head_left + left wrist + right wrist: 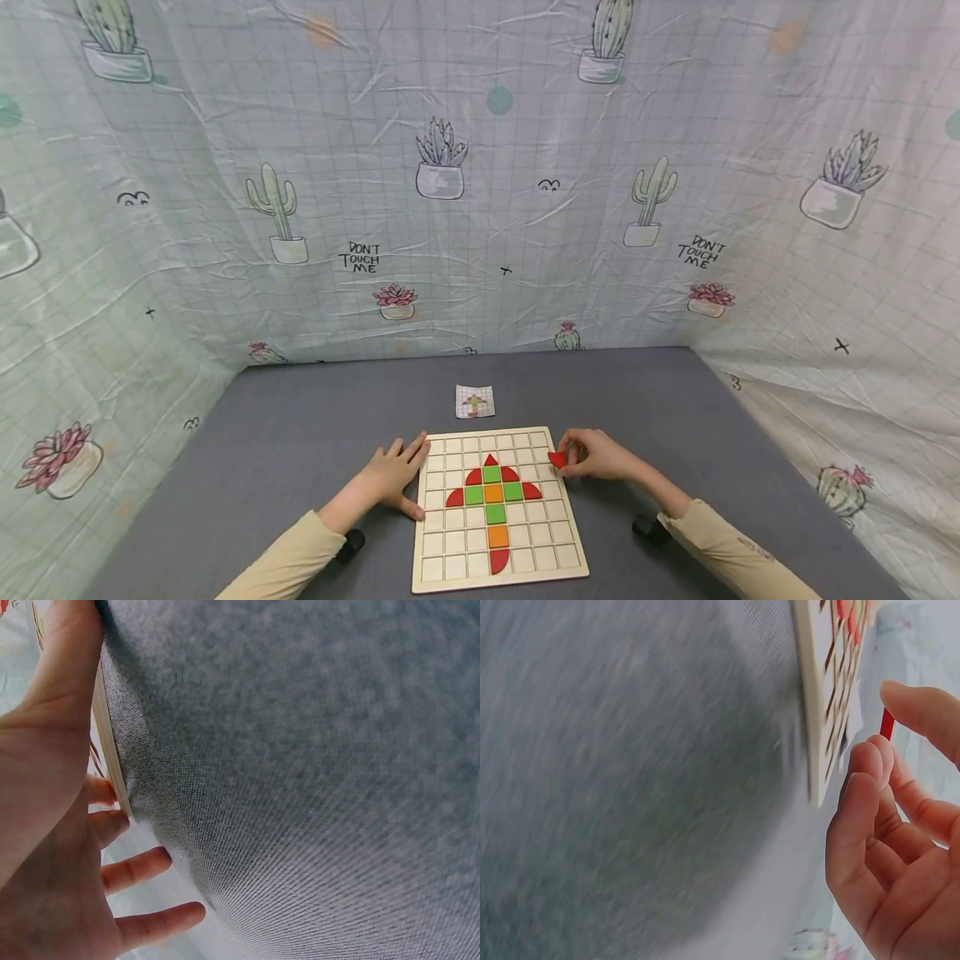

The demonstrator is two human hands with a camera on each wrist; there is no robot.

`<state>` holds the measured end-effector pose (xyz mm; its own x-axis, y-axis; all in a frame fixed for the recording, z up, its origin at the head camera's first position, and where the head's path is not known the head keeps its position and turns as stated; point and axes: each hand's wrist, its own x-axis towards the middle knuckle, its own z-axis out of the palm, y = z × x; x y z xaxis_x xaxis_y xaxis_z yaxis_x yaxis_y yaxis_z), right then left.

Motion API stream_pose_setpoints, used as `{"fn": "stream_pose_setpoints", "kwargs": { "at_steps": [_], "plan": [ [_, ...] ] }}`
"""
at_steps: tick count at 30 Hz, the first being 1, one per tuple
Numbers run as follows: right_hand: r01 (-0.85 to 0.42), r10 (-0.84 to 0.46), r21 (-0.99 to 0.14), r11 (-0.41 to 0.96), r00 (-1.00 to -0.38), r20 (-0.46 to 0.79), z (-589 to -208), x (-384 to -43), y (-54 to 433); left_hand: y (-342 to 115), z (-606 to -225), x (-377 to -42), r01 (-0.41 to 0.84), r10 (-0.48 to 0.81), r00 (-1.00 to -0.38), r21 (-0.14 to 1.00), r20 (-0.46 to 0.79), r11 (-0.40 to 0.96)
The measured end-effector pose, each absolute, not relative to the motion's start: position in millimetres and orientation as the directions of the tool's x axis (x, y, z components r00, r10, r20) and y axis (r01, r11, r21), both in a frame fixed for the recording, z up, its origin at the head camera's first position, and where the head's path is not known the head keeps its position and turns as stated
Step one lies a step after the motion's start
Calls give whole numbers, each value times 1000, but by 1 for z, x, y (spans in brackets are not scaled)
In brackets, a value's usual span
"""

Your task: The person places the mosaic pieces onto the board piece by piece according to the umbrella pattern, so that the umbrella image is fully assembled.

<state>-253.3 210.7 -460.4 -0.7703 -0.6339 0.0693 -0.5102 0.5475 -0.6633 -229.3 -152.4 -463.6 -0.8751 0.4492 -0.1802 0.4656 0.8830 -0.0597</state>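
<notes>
A square wooden grid board (442,543) lies on the grey table, bearing a pattern of red, green and orange tiles. At its left edge rests my left hand (390,477), fingers spread, with thumb and fingertips touching the rim. My right hand (597,456) pinches a small red tile (556,459) between thumb and fingers, just over the board's upper right edge. The right wrist view shows this tile (887,724) edge-on and thin, so its full shape is hidden. Among the placed tiles are an orange square (493,493) and a red triangle (491,460) at the top.
A small pattern card (475,402) with a similar coloured figure lies behind the board on the grey tabletop (337,417). A cloth printed with cacti (480,275) hangs behind and along both sides of the table. Dark bands (651,529) sit at both wrists.
</notes>
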Motion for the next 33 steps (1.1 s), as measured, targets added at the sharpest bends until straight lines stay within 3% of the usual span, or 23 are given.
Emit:
{"fn": "stream_pose_setpoints", "kwargs": {
  "at_steps": [14, 33],
  "plan": [
    [-545, -711, -664, 512, -703, 29, -454, -229, 172, -153, -468, -231, 464, 451, -872, -27, -192, 885],
    [-644, -833, -620, 448, -552, -29, -448, -193, 118, -155, -470, -233, 475, 462, -870, -41, -172, 879]
  ]
}}
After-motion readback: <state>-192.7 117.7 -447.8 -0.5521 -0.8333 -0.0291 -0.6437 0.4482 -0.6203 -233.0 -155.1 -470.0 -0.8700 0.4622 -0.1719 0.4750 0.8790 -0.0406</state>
